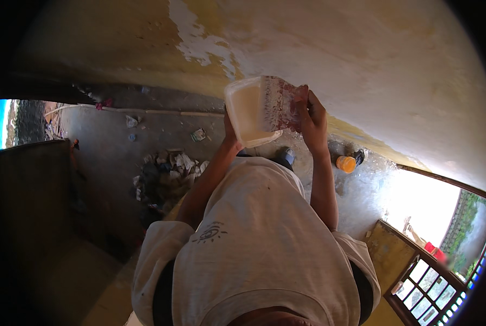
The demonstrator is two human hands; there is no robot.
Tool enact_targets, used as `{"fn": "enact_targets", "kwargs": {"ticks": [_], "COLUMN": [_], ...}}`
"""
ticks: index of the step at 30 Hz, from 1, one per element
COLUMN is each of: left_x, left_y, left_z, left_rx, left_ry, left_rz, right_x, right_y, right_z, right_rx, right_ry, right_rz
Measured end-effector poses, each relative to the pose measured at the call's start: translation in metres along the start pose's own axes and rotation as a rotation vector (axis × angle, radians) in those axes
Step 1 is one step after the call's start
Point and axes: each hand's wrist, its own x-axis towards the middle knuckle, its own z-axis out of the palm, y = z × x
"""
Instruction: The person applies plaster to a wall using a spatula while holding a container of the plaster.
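Observation:
My left hand [231, 132] supports a white square-cornered plastic tub [245, 111] from its left side and underneath; most of its fingers are hidden behind it. Inside, the tub looks pale cream, though I cannot tell how much is in it. My right hand [314, 118] pinches the right end of a flat reddish-brown piece [280, 103] between thumb and fingers. Whitish smears cover much of that piece, and its left edge overlaps the right part of the tub. Both hands are raised in front of a wall [362, 60].
Peeling paint [205, 41] marks the wall. A pole [161, 112] lies along its foot. Crumpled litter [172, 168] is heaped on the floor at left. An orange container [345, 164] sits at right, near a bright doorway [422, 201] and a paned window frame [427, 290].

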Motion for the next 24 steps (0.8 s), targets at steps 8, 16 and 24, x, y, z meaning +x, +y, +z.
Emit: {"fn": "enact_targets", "kwargs": {"ticks": [8,16,24], "left_x": [-0.004,-0.011,-0.036], "left_y": [0.020,0.034,0.046], "left_z": [0.007,-0.019,-0.050], "left_rx": [0.039,0.126,0.049], "left_ry": [-0.128,0.055,0.210], "left_rz": [0.031,0.221,0.375], "right_x": [-0.025,0.016,0.097], "right_y": [0.038,-0.011,-0.063], "right_z": [0.035,0.073,0.130], "right_rx": [1.364,1.713,2.038], "right_ry": [-0.095,-0.242,-0.398], "right_rz": [0.620,0.612,0.512]}}
